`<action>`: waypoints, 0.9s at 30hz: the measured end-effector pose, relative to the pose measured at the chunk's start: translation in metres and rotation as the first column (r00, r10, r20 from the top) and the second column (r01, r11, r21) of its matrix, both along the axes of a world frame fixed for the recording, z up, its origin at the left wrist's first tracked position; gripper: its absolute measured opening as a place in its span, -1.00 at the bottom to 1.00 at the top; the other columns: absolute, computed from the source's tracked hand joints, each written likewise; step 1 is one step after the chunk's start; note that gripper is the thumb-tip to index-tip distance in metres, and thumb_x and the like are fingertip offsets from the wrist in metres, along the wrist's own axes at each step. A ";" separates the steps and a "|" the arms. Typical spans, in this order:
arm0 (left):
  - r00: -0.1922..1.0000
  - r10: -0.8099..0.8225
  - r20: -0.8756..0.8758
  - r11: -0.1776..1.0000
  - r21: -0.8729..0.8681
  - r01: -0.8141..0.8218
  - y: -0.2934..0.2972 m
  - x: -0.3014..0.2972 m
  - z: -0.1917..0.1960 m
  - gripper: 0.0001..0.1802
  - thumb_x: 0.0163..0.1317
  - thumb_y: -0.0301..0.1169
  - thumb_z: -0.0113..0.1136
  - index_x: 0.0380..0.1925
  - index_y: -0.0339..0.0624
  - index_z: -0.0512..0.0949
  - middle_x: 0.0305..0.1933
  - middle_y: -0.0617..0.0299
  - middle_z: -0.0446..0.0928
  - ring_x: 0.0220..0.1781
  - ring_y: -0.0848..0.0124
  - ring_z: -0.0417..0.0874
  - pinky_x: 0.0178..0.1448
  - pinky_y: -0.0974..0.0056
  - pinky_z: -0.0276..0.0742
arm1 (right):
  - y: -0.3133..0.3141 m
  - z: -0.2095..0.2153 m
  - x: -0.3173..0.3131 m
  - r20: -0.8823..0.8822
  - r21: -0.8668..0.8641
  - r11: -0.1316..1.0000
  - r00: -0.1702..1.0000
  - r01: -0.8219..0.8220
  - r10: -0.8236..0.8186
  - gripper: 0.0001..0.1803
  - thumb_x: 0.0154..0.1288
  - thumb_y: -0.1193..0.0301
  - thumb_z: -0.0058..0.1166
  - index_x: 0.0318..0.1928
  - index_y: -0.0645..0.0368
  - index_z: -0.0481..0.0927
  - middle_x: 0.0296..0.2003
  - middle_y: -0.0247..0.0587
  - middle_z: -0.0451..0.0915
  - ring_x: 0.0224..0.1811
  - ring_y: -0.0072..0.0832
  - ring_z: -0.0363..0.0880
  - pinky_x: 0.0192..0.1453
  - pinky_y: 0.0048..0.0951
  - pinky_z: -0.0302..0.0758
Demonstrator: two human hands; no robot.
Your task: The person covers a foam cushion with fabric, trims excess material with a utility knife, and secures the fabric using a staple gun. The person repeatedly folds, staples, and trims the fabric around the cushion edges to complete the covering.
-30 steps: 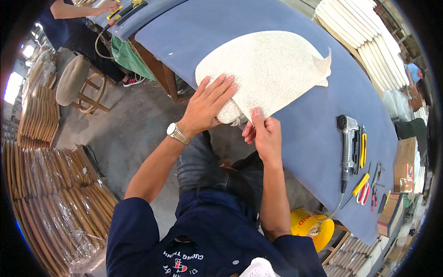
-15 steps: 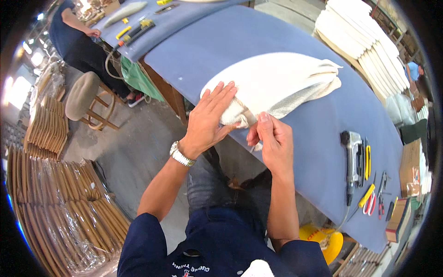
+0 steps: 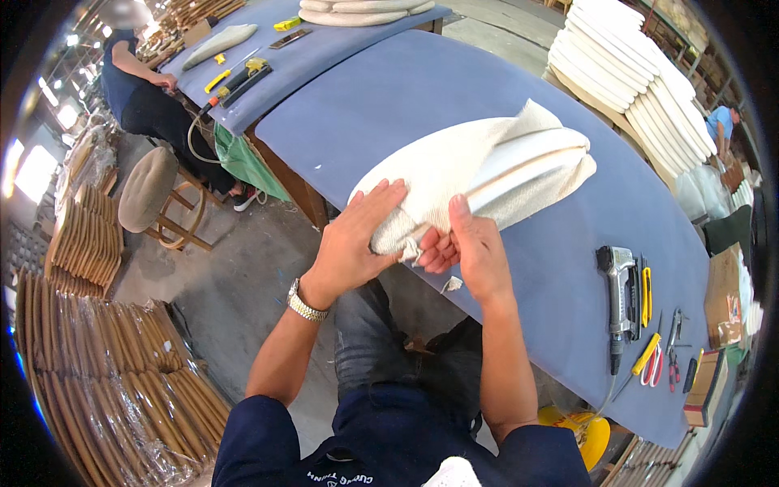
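A curved, cushion-like piece in a cream fabric cover (image 3: 430, 166) lies near the table's front edge. The cover gapes along its right side and far end, where a smooth white inner piece (image 3: 531, 158) shows. My left hand (image 3: 353, 239) is closed over the near-left end, fingers on top and thumb at the near edge beside a bunched bit of cloth (image 3: 411, 252). Just right of it, my right hand (image 3: 475, 252) has its fingers curled at the cover's near edge, thumb pointing up. Its fingertips are partly hidden.
On the blue table (image 3: 389, 89), a metal air stapler (image 3: 621, 292), yellow cutter (image 3: 646, 296), scissors (image 3: 652, 369) and pliers lie at right. White curved pieces (image 3: 604, 57) are stacked beyond. A stool (image 3: 150, 191), wrapped brown stacks (image 3: 114, 365) and a person (image 3: 134, 89) are at left.
The cover's far flap has risen and spread, baring more of the white inner piece. My left hand has shifted slightly left and nearer. My right hand's fingers have moved a little left along the near edge.
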State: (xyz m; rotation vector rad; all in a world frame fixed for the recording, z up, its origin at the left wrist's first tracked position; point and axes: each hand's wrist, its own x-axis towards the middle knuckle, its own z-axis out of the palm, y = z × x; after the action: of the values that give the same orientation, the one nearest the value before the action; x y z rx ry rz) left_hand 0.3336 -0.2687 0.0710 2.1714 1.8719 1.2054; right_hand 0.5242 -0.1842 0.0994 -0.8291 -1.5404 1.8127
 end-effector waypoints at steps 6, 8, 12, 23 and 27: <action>0.992 -0.033 -0.125 0.999 0.013 0.034 -0.009 0.012 -0.026 0.05 -0.19 -0.36 0.62 0.43 -0.04 0.37 0.51 0.18 0.36 0.58 0.22 0.28 0.60 -0.06 0.20 | -0.030 -0.027 0.004 -0.006 0.006 0.981 0.981 0.192 -0.192 -0.46 0.53 0.08 0.09 -0.45 0.31 0.65 -0.65 -0.27 0.59 -0.61 -0.61 0.55 -0.52 -0.53 0.48; 0.990 -0.031 -0.135 0.999 0.029 0.035 -0.009 0.010 -0.029 0.05 -0.17 -0.34 0.62 0.43 -0.05 0.37 0.51 0.17 0.36 0.58 0.22 0.28 0.60 -0.06 0.19 | -0.029 -0.029 0.010 0.058 0.129 0.984 0.989 0.125 -0.133 -0.46 0.55 0.10 0.07 -0.48 0.30 0.62 -0.68 -0.30 0.57 -0.63 -0.63 0.54 -0.53 -0.53 0.45; 0.990 -0.035 -0.140 0.997 0.063 0.044 -0.007 0.009 -0.029 0.01 -0.12 -0.29 0.59 0.43 -0.06 0.37 0.51 0.14 0.36 0.58 0.19 0.29 0.58 -0.05 0.23 | -0.033 -0.029 0.012 0.114 0.273 0.955 0.982 0.113 -0.149 -0.44 0.56 0.12 0.06 -0.55 0.28 0.56 -0.71 -0.34 0.55 -0.66 -0.65 0.51 -0.55 -0.54 0.41; 0.995 -0.003 0.103 0.990 0.142 -0.012 0.008 -0.002 0.026 -0.22 0.05 -0.31 0.54 0.31 -0.16 0.49 0.35 0.03 0.53 0.34 0.10 0.59 0.31 0.17 0.58 | -0.003 0.016 -0.030 -0.220 0.160 0.975 0.969 0.153 -0.116 -0.48 0.58 0.13 0.03 -0.48 0.27 0.55 -0.70 -0.34 0.50 -0.67 -0.66 0.48 -0.57 -0.57 0.39; 0.933 -0.021 0.360 0.992 0.126 -0.027 0.016 -0.018 0.018 -0.29 0.11 -0.40 0.49 0.30 -0.24 0.49 0.37 0.01 0.52 0.36 0.18 0.58 0.37 0.17 0.51 | 0.010 0.006 -0.065 -0.393 0.122 0.985 0.917 0.126 -0.069 -0.49 0.60 0.12 -0.01 -0.47 0.23 0.51 -0.69 -0.39 0.46 -0.68 -0.68 0.42 -0.58 -0.58 0.35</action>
State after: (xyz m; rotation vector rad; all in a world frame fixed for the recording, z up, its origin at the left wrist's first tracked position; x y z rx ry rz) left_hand 0.3159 -0.2531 0.0887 1.8362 1.6856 1.6358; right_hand 0.4593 -0.1738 0.1050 -0.4349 -1.3273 1.6495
